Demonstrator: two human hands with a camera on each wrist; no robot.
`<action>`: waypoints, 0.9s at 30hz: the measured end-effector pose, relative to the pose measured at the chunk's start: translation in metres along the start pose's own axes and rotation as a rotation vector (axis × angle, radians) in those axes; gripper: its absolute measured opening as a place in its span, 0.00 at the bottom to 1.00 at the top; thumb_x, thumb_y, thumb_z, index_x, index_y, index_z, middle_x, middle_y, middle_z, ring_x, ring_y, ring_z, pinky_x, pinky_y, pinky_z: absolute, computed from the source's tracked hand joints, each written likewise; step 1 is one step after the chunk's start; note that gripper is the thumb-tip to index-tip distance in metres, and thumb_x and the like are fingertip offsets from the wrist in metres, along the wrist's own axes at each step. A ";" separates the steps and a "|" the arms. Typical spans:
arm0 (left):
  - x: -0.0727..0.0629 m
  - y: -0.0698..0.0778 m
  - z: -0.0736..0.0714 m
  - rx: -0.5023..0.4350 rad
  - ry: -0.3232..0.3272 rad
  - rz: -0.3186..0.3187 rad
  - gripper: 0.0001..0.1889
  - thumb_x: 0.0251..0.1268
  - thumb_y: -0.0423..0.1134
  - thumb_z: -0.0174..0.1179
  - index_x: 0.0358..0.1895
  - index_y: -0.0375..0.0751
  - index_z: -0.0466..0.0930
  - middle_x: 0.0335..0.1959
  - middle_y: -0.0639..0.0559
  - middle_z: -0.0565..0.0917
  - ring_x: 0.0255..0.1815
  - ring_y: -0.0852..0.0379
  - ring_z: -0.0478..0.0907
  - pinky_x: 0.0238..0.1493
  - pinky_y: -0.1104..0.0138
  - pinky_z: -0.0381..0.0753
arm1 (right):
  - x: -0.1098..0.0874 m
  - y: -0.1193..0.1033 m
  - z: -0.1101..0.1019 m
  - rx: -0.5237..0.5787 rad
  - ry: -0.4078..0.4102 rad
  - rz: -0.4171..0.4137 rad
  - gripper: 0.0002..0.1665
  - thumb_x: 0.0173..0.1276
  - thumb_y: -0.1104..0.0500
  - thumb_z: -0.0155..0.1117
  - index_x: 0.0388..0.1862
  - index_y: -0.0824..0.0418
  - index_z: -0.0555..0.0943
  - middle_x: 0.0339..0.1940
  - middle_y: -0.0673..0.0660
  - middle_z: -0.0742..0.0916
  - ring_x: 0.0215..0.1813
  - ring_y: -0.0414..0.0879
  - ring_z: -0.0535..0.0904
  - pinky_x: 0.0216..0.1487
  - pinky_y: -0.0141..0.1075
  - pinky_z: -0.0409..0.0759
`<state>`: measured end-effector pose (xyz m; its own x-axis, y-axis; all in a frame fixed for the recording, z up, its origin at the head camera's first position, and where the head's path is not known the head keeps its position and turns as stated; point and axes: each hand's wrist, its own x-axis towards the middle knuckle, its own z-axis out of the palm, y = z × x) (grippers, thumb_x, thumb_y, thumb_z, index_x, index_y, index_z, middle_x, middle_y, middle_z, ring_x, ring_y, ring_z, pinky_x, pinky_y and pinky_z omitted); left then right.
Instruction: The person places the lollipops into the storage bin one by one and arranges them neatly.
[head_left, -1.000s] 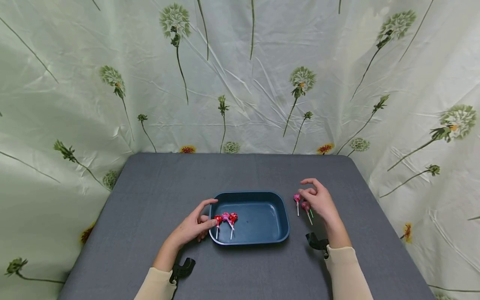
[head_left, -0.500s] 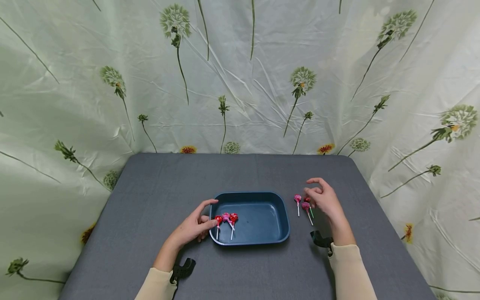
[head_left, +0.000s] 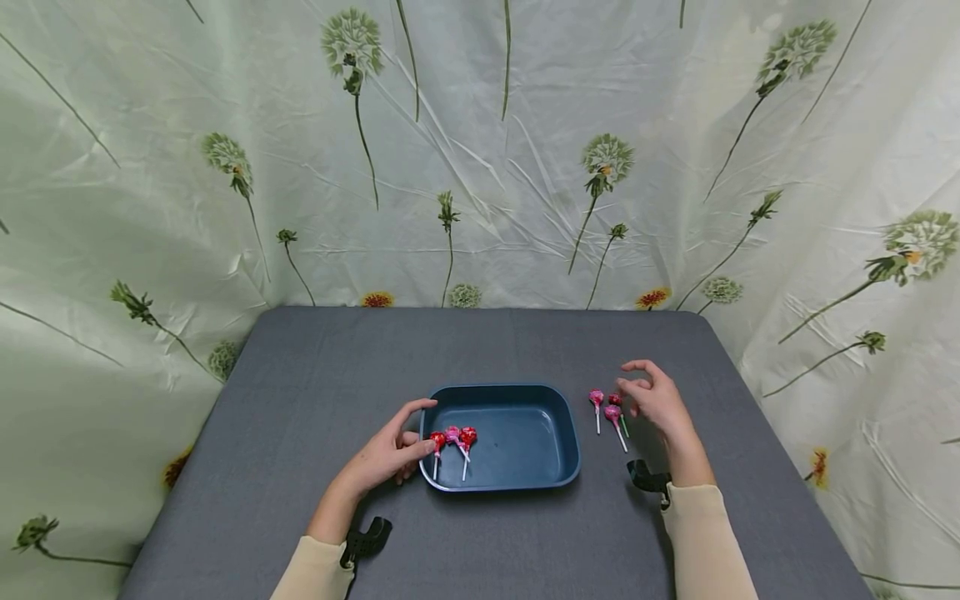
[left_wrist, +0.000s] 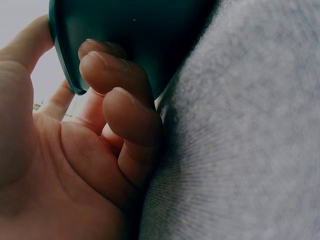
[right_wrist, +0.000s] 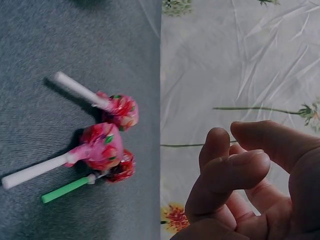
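Observation:
At the left end of a blue tray, my left hand grips the rim. Its thumb reaches over the edge, while in the left wrist view curled fingers lie against the tray's outer wall. Inside the tray are a red lollipop, a pink one and another red one, side by side near that thumb. My right hand hovers with loosely bent fingers and nothing in them. Just left of it lie a pink lollipop, a second pink lollipop and a red lollipop with a green stick.
A grey cloth covers the table. Behind and at both sides hangs a pale curtain printed with dandelions. Each wrist carries a black strap mount, such as the right wrist mount.
My right hand has drifted to the right, away from the loose lollipops, uncovering the red one with the green stick. My left hand and the tray stay put.

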<state>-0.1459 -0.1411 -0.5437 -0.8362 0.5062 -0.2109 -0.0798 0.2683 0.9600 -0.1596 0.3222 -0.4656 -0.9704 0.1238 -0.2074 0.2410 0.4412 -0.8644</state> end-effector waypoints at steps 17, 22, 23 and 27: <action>0.000 -0.001 0.000 0.003 0.005 -0.001 0.35 0.79 0.45 0.62 0.81 0.62 0.55 0.24 0.50 0.76 0.20 0.57 0.72 0.24 0.64 0.77 | 0.008 0.025 0.003 -0.015 -0.033 0.048 0.28 0.79 0.59 0.62 0.72 0.67 0.68 0.24 0.44 0.82 0.20 0.38 0.72 0.29 0.34 0.71; 0.000 -0.001 0.000 0.000 0.000 0.007 0.35 0.80 0.45 0.62 0.82 0.61 0.55 0.24 0.50 0.76 0.20 0.58 0.72 0.24 0.64 0.76 | 0.011 0.031 0.005 -0.002 -0.049 0.073 0.28 0.79 0.59 0.63 0.72 0.67 0.68 0.24 0.45 0.81 0.22 0.37 0.72 0.29 0.33 0.72; 0.000 0.000 0.000 0.000 -0.001 0.009 0.35 0.80 0.45 0.62 0.82 0.61 0.55 0.24 0.50 0.76 0.20 0.58 0.72 0.24 0.64 0.76 | 0.011 0.033 0.006 0.001 -0.053 0.074 0.29 0.79 0.59 0.63 0.72 0.67 0.68 0.24 0.45 0.80 0.22 0.37 0.71 0.29 0.33 0.72; 0.000 0.000 0.000 -0.004 -0.001 0.010 0.35 0.80 0.46 0.62 0.82 0.61 0.55 0.24 0.50 0.77 0.20 0.58 0.72 0.24 0.65 0.76 | 0.014 0.037 0.008 0.020 -0.058 0.084 0.29 0.78 0.60 0.64 0.71 0.69 0.68 0.23 0.44 0.80 0.21 0.37 0.71 0.28 0.33 0.72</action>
<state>-0.1457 -0.1415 -0.5438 -0.8363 0.5100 -0.2011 -0.0733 0.2594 0.9630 -0.1645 0.3330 -0.5041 -0.9461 0.1075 -0.3055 0.3220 0.4134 -0.8517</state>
